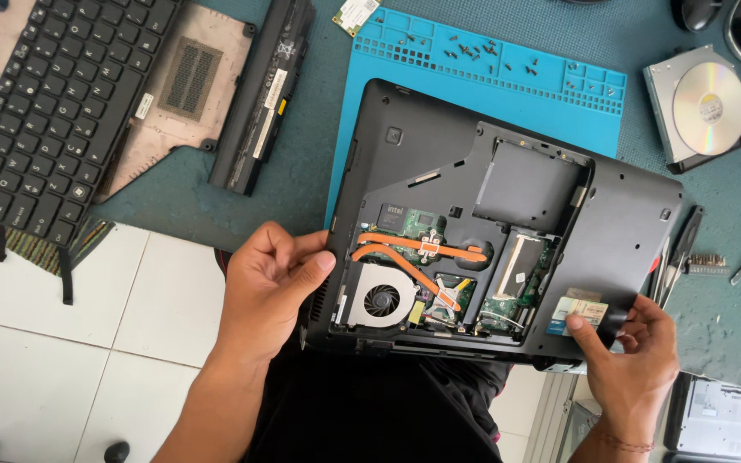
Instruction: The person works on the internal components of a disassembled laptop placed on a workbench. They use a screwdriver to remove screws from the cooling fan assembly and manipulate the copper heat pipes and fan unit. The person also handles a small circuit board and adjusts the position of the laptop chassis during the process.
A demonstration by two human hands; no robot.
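Observation:
A black laptop (628, 223) lies upside down on a blue repair mat (362, 103), its bottom cover off. Inside I see a round fan (382, 301), copper heat pipes (422, 249), a green circuit board and an empty drive bay (529, 184). My left hand (272, 279) grips the laptop's near left edge, thumb on top beside the fan. My right hand (636, 356) holds the near right corner, thumb pressed on a label sticker (578, 312).
A detached keyboard (53, 111), a brownish cover panel (186, 81) and a black battery (263, 90) lie at upper left. Several small screws (482, 53) sit in the mat's tray. An optical drive with a disc (703, 107) is at right, tools (683, 253) beside the laptop.

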